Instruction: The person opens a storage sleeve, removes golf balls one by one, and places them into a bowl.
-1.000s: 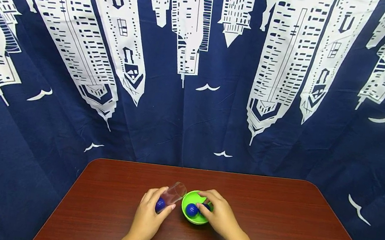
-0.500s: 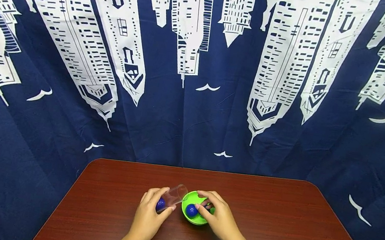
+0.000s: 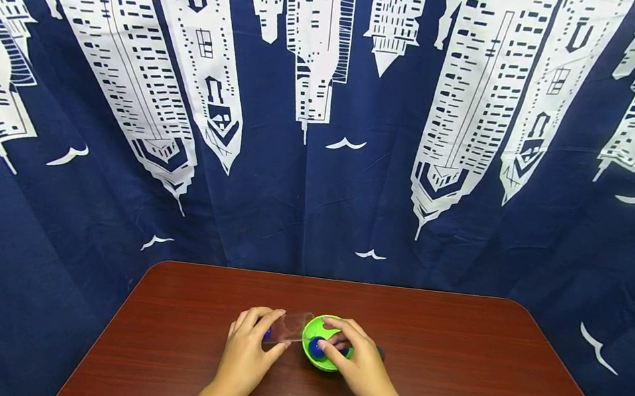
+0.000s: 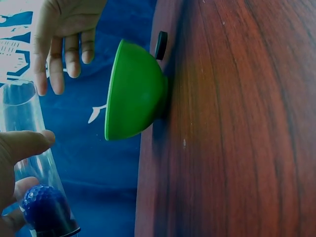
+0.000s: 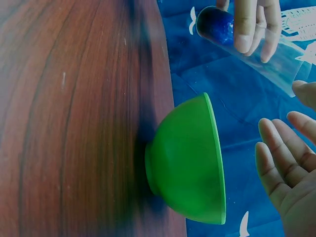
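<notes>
My left hand [image 3: 249, 343] grips a tall clear cup [image 3: 293, 326], tipped nearly on its side with its mouth at the rim of a green bowl [image 3: 325, 366]. Inside the cup's base sits a dimpled blue ball [image 4: 45, 210], resembling a golf ball. Over the bowl hovers my right hand [image 3: 359, 359], fingers loosely spread near the cup's mouth; in the right wrist view its palm and fingers [image 5: 281, 153] hold nothing. Another blue ball [image 3: 317, 347] lies in the bowl under the right thumb, and a further one is mostly hidden by the fingers.
The bowl stands on a brown wood-grain table [image 3: 187, 315]. A small black object [image 4: 161, 45] lies on the table just beyond the bowl. Behind the table's far edge hangs a navy cloth [image 3: 266, 218] with white buildings and birds.
The cup has tilted further toward level, its mouth shifting slightly right and down to the bowl. My right hand has stayed over the bowl, with only a small shift of its fingers.
</notes>
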`<action>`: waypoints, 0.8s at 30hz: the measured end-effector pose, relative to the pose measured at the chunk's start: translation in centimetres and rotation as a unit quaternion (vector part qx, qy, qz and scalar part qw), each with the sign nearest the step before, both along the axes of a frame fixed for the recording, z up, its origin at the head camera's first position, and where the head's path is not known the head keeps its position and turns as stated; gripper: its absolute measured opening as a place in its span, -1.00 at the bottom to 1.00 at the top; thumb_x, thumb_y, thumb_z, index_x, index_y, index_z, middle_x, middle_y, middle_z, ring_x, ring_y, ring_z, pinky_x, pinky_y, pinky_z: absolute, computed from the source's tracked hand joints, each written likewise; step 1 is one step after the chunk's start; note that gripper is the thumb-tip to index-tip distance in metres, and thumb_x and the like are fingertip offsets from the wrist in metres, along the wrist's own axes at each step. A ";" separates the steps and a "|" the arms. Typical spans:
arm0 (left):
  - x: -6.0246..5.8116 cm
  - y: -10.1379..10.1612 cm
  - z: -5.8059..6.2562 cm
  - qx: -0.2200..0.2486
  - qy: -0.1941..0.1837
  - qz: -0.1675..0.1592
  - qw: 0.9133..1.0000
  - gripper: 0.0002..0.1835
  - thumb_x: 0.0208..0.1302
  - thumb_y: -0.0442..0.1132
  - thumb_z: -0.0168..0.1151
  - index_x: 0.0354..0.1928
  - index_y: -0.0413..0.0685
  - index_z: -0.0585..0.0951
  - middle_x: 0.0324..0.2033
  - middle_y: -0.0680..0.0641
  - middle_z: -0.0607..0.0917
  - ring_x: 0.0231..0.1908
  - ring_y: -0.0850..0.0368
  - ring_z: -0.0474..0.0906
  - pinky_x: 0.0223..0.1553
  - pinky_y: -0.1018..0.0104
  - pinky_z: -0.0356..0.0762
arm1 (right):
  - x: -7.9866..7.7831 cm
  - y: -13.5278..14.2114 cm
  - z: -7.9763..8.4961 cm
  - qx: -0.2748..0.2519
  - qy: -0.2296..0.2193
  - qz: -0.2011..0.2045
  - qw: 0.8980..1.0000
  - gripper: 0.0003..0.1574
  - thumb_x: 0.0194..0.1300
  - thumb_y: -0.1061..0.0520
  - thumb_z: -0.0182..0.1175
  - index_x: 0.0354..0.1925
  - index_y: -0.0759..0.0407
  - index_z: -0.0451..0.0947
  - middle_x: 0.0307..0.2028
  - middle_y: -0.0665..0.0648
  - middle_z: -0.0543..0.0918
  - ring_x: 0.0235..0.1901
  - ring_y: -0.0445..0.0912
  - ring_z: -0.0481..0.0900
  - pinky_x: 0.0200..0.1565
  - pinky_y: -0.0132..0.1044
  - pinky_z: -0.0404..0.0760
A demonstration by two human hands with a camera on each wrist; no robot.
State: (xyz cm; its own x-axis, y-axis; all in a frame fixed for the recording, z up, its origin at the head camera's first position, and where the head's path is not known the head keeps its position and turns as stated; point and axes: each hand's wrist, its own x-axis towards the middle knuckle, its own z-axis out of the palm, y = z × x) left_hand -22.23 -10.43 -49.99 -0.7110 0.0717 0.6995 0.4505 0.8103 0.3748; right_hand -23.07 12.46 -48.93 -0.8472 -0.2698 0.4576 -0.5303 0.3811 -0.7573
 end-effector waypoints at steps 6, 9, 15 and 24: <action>-0.2 0.0 0.2 -0.038 0.028 0.000 0.999 -0.32 -0.22 -0.15 0.72 0.09 0.14 0.69 -0.04 0.06 0.63 0.06 0.05 0.51 0.15 -0.03 0.43 | 0.3 -0.1 0.0 -0.008 -0.021 0.010 1.000 -0.44 0.32 0.04 0.37 0.22 0.17 0.55 0.03 0.14 0.66 -0.18 -0.27 0.66 -0.08 -0.39 0.68; -0.3 0.0 0.4 -0.060 0.037 0.000 0.998 -0.33 -0.20 -0.14 0.71 0.08 0.13 0.69 -0.04 0.05 0.63 0.09 0.02 0.51 0.21 -0.06 0.40 | 0.4 -0.1 0.0 -0.008 -0.022 0.018 1.000 -0.43 0.33 0.02 0.36 0.25 0.10 0.53 0.05 0.13 0.65 -0.17 -0.26 0.66 -0.07 -0.37 0.68; -0.2 0.1 0.5 -0.079 0.059 -0.006 0.995 -0.33 -0.23 -0.18 0.71 0.07 0.08 0.70 -0.01 -0.01 0.64 0.13 -0.05 0.49 0.26 -0.10 0.35 | 0.4 -0.2 -0.2 -0.013 -0.033 0.030 0.999 -0.44 0.33 0.00 0.36 0.26 -0.07 0.50 0.11 0.19 0.63 -0.14 -0.23 0.69 -0.06 -0.36 0.69; -0.3 0.0 0.8 -0.093 0.079 -0.009 0.993 -0.34 -0.22 -0.27 0.70 0.07 0.10 0.70 0.02 -0.02 0.63 0.21 -0.09 0.47 0.32 -0.13 0.28 | 0.8 -0.4 -0.2 -0.019 -0.048 0.037 0.998 -0.42 0.34 -0.08 0.34 0.28 -0.08 0.49 0.17 0.20 0.64 -0.10 -0.21 0.73 -0.04 -0.34 0.70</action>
State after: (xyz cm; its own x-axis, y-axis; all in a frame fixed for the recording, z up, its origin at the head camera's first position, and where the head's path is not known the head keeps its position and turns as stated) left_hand -22.49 -10.41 -49.17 -0.5910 0.2213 0.7757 0.5071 0.8498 0.1439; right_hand -22.29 12.06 -49.17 -0.8658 -0.3182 0.3863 -0.4807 0.3141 -0.8187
